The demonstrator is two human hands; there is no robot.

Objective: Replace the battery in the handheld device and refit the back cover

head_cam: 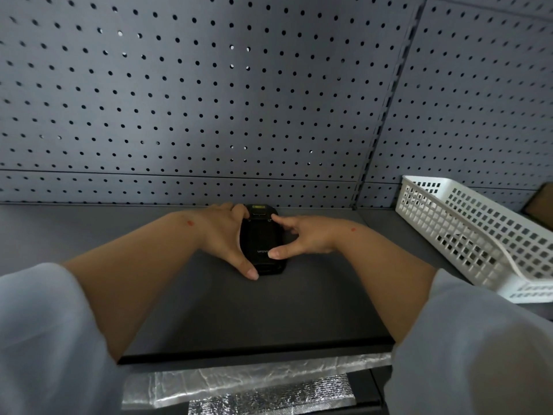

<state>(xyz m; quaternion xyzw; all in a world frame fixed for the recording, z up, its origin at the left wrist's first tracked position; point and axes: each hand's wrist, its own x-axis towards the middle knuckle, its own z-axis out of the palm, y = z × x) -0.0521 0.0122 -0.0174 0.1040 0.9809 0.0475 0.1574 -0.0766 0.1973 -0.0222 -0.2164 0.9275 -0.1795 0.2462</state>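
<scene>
Sleeves fill the bottom corners; at frame centre I see the device [263, 244] flat on the shelf [299, 301], long axis running away from me. My left hand [223, 235] and right hand [308, 238] press it from each side, fingers spread, clasping nothing.
</scene>
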